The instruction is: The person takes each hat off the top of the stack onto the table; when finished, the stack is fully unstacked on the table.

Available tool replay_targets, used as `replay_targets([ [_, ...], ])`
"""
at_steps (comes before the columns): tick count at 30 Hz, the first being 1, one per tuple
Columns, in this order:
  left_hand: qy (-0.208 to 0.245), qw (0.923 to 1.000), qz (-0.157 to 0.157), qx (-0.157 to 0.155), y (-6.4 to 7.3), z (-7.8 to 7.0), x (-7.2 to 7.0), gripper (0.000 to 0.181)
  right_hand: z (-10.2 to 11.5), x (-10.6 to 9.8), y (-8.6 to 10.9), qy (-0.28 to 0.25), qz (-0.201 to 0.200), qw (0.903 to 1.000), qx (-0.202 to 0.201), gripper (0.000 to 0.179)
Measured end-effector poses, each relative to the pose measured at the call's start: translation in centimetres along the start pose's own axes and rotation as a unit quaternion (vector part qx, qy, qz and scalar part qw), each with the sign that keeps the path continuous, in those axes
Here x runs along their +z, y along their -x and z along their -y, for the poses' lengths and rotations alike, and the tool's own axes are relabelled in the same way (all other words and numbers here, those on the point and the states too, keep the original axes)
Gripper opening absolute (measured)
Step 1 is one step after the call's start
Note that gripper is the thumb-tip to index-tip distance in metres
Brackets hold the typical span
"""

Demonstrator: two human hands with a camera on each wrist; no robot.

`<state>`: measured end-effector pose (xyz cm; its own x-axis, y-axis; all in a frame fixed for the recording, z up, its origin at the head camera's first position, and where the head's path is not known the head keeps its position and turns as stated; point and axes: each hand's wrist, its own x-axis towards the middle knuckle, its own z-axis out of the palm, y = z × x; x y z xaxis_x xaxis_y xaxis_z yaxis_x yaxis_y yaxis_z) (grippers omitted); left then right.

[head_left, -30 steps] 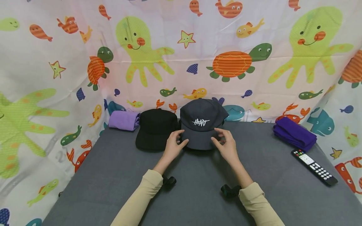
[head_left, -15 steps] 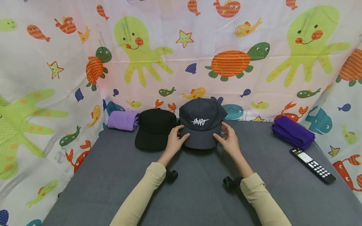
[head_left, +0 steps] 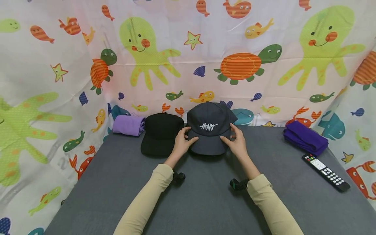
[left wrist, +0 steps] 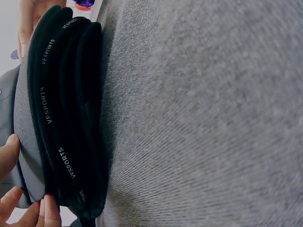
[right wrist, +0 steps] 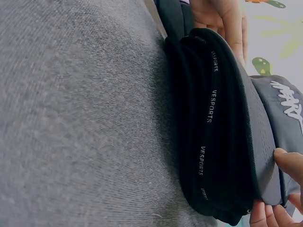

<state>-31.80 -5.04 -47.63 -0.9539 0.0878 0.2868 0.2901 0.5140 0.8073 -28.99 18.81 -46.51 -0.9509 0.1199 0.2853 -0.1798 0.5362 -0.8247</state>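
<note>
A dark grey-navy baseball cap (head_left: 209,130) with white HEART lettering sits upright at the back of the table. My left hand (head_left: 181,143) pinches the left side of its brim, thumb on top and fingers below. On the opposite side, my right hand (head_left: 236,142) pinches the brim likewise. The left wrist view shows black cap layers (left wrist: 87,94) under the brim, with VESPORTS tape; the right wrist view shows the same layers (right wrist: 189,118). How many caps are nested cannot be told. A plain black cap (head_left: 162,133) stands beside my left hand.
A rolled lilac cloth (head_left: 128,125) lies at the back left. To the right are a folded purple cloth (head_left: 305,137) and a black remote control (head_left: 326,173). A curtain (head_left: 188,71) printed with sea animals borders the grey table (head_left: 205,202) behind and on both sides.
My hands have moved from loosely beside the brim to pinching its two sides, thumbs now on top. The cap and the other things have stayed in place.
</note>
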Motion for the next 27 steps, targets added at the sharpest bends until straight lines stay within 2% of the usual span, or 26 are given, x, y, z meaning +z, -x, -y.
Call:
replay_targets([
  [12,0.011,0.9999,-0.004,-0.001,0.2,-0.6,-0.4,0.059,0.5,-0.6,0.3,-0.008,-0.001,1.0,0.002,0.071],
  [27,0.031,0.9994,-0.01,0.014,1.7,-1.4,-0.9,0.068,1.8,-1.9,1.4,-0.002,-0.004,1.0,-0.008,0.072],
])
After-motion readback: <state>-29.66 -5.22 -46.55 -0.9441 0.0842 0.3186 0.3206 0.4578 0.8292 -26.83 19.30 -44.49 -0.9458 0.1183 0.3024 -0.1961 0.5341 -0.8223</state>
